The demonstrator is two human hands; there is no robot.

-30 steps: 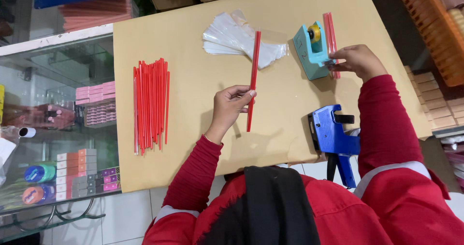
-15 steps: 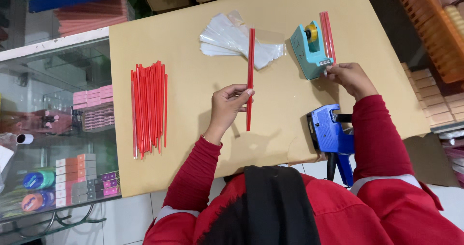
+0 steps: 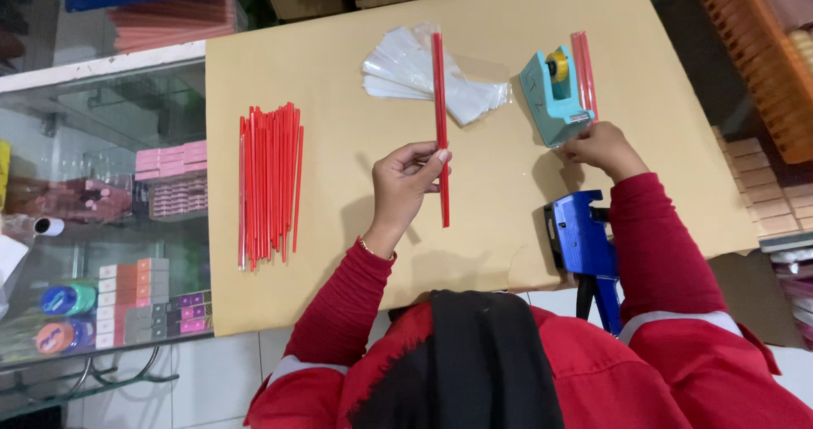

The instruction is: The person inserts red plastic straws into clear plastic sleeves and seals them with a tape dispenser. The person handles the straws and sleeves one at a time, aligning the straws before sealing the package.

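A long thin red stick is pinched by the left hand; the turquoise plastic tape dispenser is touched by the right hand, grip unclear.

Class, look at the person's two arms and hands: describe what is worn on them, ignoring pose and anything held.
Both arms wear long red sleeves with a pale band near each shoulder. The left hand is bare, with a thin gold-coloured bracelet at the wrist. The right hand is bare too.
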